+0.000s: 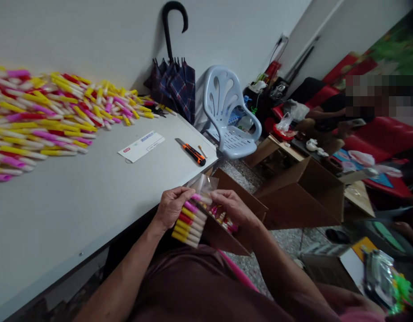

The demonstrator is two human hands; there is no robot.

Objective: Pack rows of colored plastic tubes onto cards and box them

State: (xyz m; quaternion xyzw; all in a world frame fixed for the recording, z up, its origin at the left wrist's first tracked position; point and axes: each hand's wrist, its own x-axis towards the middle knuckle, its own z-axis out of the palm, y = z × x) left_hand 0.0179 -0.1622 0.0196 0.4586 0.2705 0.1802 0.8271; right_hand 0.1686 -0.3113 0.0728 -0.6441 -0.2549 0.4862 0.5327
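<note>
Between my hands is a clear plastic bag (pixel 211 184) with a flat row of short marker-like sticks (pixel 189 223). Their ends are pink, yellow and red on one side and whitish on the other. My left hand (pixel 173 206) is closed, pinching the bag's left edge near the top pink stick. Opposite it, the fingers of my right hand (pixel 233 206) are closed on the bag's upper right edge, by that stick's white end. Just beneath, an open cardboard box (pixel 226 235) contains more coloured sticks, partly hidden by my hands.
On the grey table (pixel 92 201) lie a large heap of sticks (pixel 42 120), a white envelope-like paper (pixel 141 146) and an orange-black utility knife (pixel 191 152). An umbrella (pixel 174 85) leans on the wall beside a blue plastic chair (pixel 226 107). Another person (pixel 330 112) sits far right.
</note>
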